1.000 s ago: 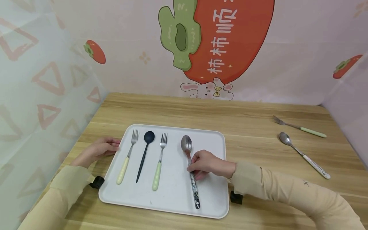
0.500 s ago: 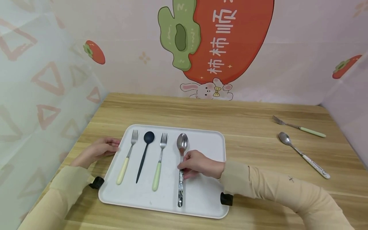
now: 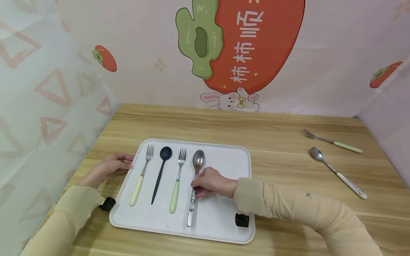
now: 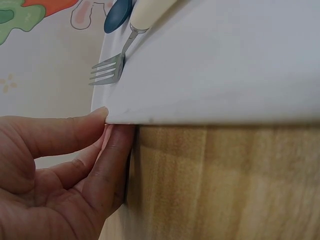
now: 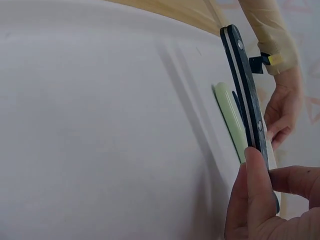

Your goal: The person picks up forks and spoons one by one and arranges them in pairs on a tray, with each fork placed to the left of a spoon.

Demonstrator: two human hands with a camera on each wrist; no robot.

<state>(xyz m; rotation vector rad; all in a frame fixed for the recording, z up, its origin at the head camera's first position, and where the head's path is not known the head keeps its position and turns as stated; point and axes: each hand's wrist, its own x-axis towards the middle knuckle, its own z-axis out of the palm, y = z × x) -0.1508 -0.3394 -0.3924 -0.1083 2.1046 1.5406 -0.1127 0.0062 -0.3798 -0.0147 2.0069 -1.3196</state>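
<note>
In the head view my right hand (image 3: 209, 182) pinches a metal spoon (image 3: 198, 159) with a dark patterned handle. In the right wrist view the spoon's riveted handle (image 5: 245, 80) stands off the white tray (image 3: 224, 160) and casts a shadow there. My left hand (image 3: 112, 167) holds the tray's left edge, thumb at the rim and fingers under it, as the left wrist view shows. Left of the held spoon lie a green-handled fork (image 3: 176, 192), a black spoon (image 3: 165, 153) and a cream-handled fork (image 3: 137, 190), roughly side by side.
On the wooden table (image 3: 275, 142) at the right lie another green-handled fork (image 3: 347, 147) and a spoon (image 3: 350, 185) with a pale printed handle. Printed cloth walls (image 3: 144, 71) stand behind and at both sides.
My right hand has carried the spoon leftward over the tray, closer to the green-handled fork, and its handle end has swung left. The left hand and the tray have stayed put.
</note>
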